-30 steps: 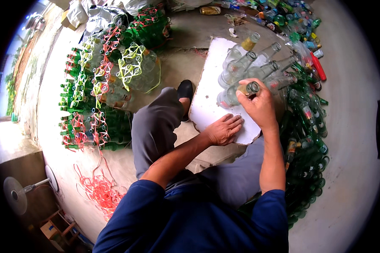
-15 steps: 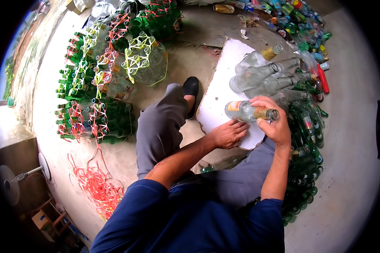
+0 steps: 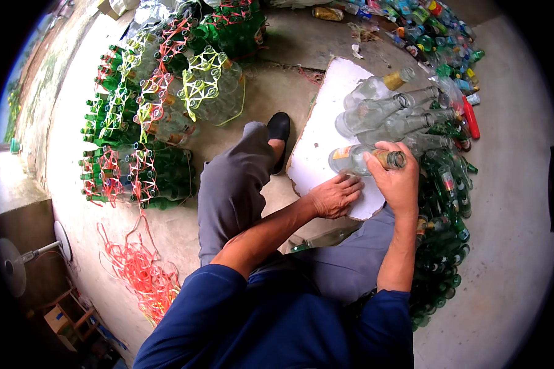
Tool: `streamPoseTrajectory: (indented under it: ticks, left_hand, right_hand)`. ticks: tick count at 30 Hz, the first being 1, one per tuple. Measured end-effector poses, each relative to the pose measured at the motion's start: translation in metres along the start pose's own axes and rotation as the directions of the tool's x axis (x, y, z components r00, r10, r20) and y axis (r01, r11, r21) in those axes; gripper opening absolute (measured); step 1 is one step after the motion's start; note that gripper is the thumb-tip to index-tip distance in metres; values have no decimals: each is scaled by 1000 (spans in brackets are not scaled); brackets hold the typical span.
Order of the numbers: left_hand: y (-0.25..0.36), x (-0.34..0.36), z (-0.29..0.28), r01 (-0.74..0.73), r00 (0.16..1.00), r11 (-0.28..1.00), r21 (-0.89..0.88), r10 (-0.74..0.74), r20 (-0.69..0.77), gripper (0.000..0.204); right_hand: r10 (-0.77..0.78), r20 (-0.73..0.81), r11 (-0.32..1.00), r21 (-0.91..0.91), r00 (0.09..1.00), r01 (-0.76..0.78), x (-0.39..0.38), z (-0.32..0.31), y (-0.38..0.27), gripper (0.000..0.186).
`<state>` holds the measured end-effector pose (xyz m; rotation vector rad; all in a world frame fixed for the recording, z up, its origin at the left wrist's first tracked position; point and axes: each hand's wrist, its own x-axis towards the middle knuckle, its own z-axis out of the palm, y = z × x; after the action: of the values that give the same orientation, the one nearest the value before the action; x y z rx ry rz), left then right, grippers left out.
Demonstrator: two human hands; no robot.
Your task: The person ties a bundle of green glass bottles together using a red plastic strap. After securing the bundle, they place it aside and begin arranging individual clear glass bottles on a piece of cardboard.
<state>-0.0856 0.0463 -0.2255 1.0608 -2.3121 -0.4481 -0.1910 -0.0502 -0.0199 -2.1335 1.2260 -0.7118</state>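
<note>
My right hand (image 3: 397, 181) is closed around the neck of a clear glass bottle (image 3: 346, 161) that has an orange-and-white label and a gold neck wrap. The bottle leans with its mouth toward me and its base over a white board (image 3: 311, 154). My left hand (image 3: 335, 198) holds nothing and lies on the board's near edge, just below the bottle, fingers extended. Several more clear glass bottles (image 3: 370, 117) stand on the board's right side, beyond my right hand.
Green bottles (image 3: 440, 270) are heaped along my right side. Bottles bundled with pink and yellow plastic strapping (image 3: 143, 117) stand at the left, above a tangle of loose pink strapping (image 3: 144, 270). Assorted bottles and cans (image 3: 437, 37) lie at the far right. A fan (image 3: 12, 264) stands lower left.
My right hand has shifted its grip on the bottle's neck, the thumb now lying higher along its upper side. The left hand has stayed in place.
</note>
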Motion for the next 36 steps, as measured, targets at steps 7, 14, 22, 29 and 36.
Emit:
streamPoseTrajectory:
  ticks: [7, 14, 22, 29, 36]
  left_hand:
    - [1, 2, -3, 4, 999, 1000, -1, -4, 42, 61]
    - [2, 1, -3, 3, 1000, 1000, 8, -3, 28, 62]
    - [2, 1, -2, -1, 1000, 1000, 16, 1, 17, 60]
    - [2, 2, -1, -1, 1000, 1000, 15, 1, 15, 57]
    - [2, 2, -5, -3, 999, 1000, 12, 3, 34, 61]
  right_hand:
    - [-33, -55, 993, 111, 998, 39, 5, 3, 7, 22]
    - [-115, -94, 990, 68, 989, 122, 16, 9, 6, 21]
    - [7, -29, 990, 140, 1000, -2, 20, 10, 5, 26]
    - [49, 26, 972, 229, 998, -54, 23, 10, 10, 25]
    - [-88, 17, 962, 261, 996, 80, 23, 15, 15, 20]
